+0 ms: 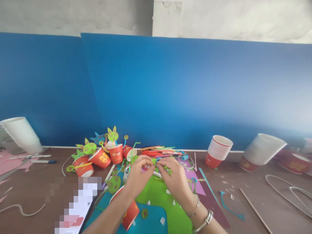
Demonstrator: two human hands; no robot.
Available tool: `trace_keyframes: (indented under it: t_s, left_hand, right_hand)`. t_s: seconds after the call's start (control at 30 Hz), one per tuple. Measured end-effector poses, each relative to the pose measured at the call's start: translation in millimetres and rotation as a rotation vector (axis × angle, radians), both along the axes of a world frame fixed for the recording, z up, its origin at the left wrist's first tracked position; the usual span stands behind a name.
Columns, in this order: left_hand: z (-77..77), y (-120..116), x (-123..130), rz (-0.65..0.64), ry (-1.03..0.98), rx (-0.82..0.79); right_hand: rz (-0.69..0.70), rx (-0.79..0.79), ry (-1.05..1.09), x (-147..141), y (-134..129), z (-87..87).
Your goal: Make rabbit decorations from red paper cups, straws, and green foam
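Above the green paper sheet (pixel 156 191) my left hand (pixel 140 174) and my right hand (pixel 175 177) face each other, fingertips pinched close together. A small blue bit (pixel 158 159) shows at the right fingertips; what the left fingers pinch is too small to make out. Under my left forearm a red paper cup (pixel 131 214) lies tilted on blue paper (pixel 146 224). Beside it are a green cat-face cutout (pixel 114 183) and a small green round cutout (pixel 144 213). Behind my hands is a heap of coloured strips (pixel 163 151).
Several decorated red cups (pixel 115 154) with paper animal faces stand at the back left. A stack of paper cups (pixel 219 149) leans at the back right, near another tilted cup stack (pixel 263 152). A thin stick (pixel 255 211) and blue scrap (pixel 231 206) lie right. A blue panel (pixel 185 94) stands behind.
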State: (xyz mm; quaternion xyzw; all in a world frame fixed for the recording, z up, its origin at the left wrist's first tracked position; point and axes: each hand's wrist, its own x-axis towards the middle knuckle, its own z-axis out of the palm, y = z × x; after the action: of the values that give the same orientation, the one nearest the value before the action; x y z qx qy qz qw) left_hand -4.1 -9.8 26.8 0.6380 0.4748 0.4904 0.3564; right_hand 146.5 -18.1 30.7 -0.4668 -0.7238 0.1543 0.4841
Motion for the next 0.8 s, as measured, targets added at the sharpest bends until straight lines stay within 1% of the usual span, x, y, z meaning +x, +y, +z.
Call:
trace_keyframes:
  t_s: [0.1,0.17,0.2,0.27,0.3,0.37,0.47,0.53,0.57,0.67,0.8]
  left_hand:
    - [2.3,-3,0,-0.021,-0.022,0.003]
    - [2.8,-4,0,-0.023,-0.039,-0.007]
    - [2.5,-4,0,-0.021,-0.048,-0.016]
    - [1.5,-3,-1,-0.016,-0.062,-0.033]
    - [1.0,-2,-1,-0.012,-0.068,-0.036]
    - [0.6,-1,-1,0.001,-0.066,-0.029]
    - [1.7,0,0,0.034,-0.034,-0.002]
    - [2.5,-1,1,0.056,-0.002,0.023]
    - [2.7,-1,1,0.065,0.01,0.033]
    - [2.7,-3,2,0.068,0.026,0.049]
    - [3.6,-6,3,0.058,0.032,0.059]
  right_hand:
    - [0.011,-0.26,0.17,1,4,0.5]
    - [0.066,-0.414,0.275,3,7,-0.4]
    - [0.103,-0.46,0.308,4,9,-1.0]
    - [0.161,-0.493,0.333,5,11,-1.8]
    - [0.17,-0.49,0.329,6,11,-1.5]
    - [0.118,-0.431,0.289,6,8,0.4]
    - [-0.02,-0.195,0.129,3,1,4.8]
    - [-0.046,-0.046,0.015,2,-3,6.2]
    - [-0.036,-0.006,-0.027,1,-4,6.2]
    - [-0.016,-0.006,-0.066,0,-5,4.6]
    - [0.026,-0.104,-0.019,0,-3,4.6]
